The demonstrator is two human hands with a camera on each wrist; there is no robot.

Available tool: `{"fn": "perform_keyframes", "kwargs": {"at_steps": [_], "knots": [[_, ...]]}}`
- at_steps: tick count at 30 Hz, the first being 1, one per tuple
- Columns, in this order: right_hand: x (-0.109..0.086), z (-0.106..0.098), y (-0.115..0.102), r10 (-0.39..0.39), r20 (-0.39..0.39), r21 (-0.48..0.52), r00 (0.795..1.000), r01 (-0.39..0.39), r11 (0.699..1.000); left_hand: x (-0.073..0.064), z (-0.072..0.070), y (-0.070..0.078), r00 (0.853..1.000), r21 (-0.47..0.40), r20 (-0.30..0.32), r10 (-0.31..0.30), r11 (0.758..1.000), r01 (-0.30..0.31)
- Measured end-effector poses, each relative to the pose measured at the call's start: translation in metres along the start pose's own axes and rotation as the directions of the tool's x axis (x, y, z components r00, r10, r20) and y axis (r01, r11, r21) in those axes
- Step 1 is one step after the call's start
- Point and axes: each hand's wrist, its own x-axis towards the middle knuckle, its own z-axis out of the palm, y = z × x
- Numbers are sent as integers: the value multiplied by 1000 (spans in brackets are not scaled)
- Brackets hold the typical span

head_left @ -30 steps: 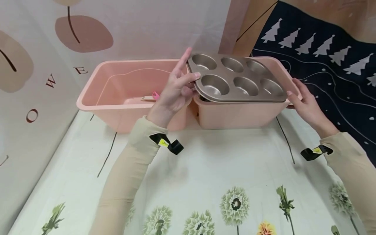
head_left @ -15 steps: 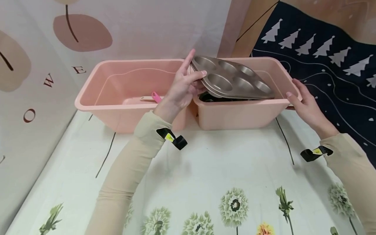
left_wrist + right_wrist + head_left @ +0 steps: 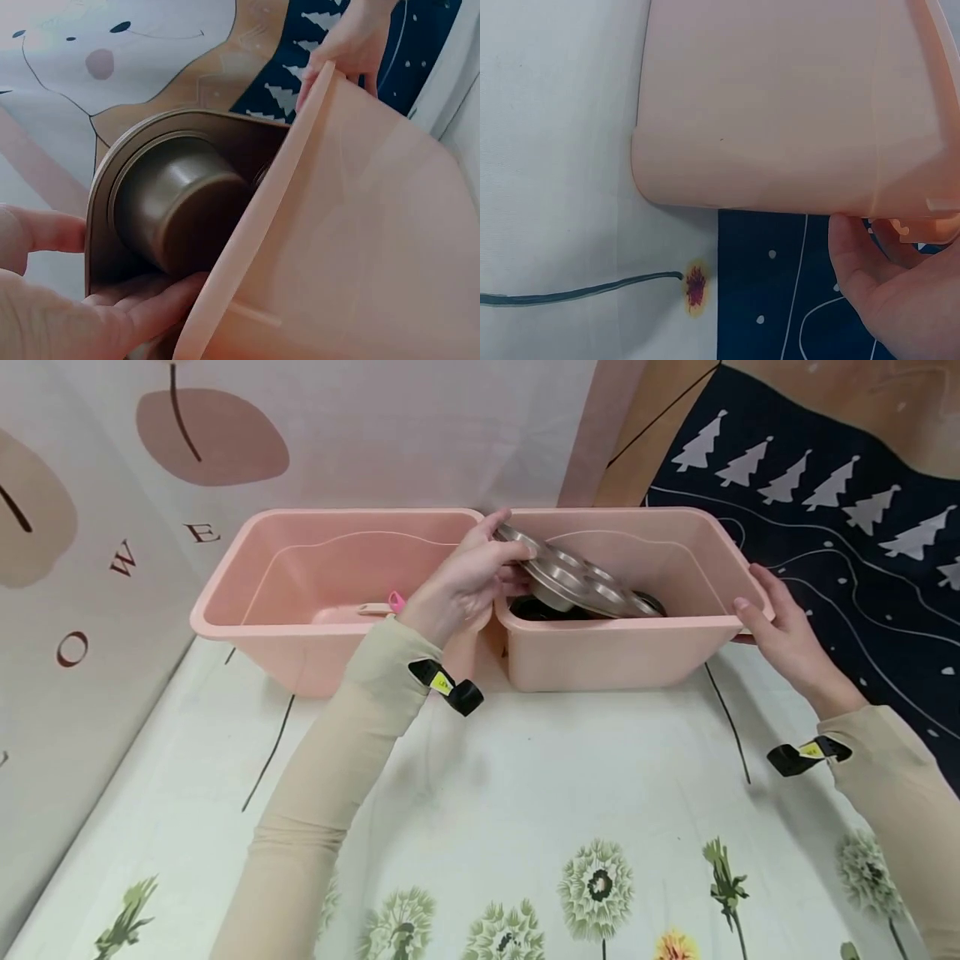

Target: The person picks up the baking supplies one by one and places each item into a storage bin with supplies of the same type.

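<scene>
My left hand [image 3: 459, 583] holds a metal muffin pan [image 3: 581, 578] by its left end, thumb on top and fingers beneath. The pan tilts down to the right, its lower end inside the right pink bin [image 3: 600, 656]. In the left wrist view, the underside of one muffin cup [image 3: 187, 202] shows beside the bin's rim [image 3: 262, 202]. At the bin's right end, my right hand [image 3: 797, 647] grips the rim; the right wrist view shows the thumb [image 3: 847, 251] against the bin's wall. Dark items [image 3: 543, 608] lie under the pan, mostly hidden.
A second pink bin [image 3: 337, 652] stands directly to the left, with a pink-handled item [image 3: 396, 602] and a pale flat piece [image 3: 373, 609] inside. Both bins rest on a flower-printed white cloth [image 3: 525, 793]. A dark blue tree-printed cloth [image 3: 847, 577] lies at the right.
The muffin pan has gone from lying nearly level across the right bin's top to tilting steeply, its right end lowered into the bin. My left hand moved slightly right; the right hand stayed put.
</scene>
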Motion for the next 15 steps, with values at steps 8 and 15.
{"fn": "perform_keyframes", "kwargs": {"at_steps": [8, 15], "knots": [[1, 0, 0, 14, 8, 14, 1000, -14, 1000, 9, 4, -8, 1000, 78, 12, -16, 997, 15], [0, 1, 1, 5, -3, 24, 1000, -5, 1000, 12, 10, -17, 1000, 73, -4, 11, 997, -10]]}}
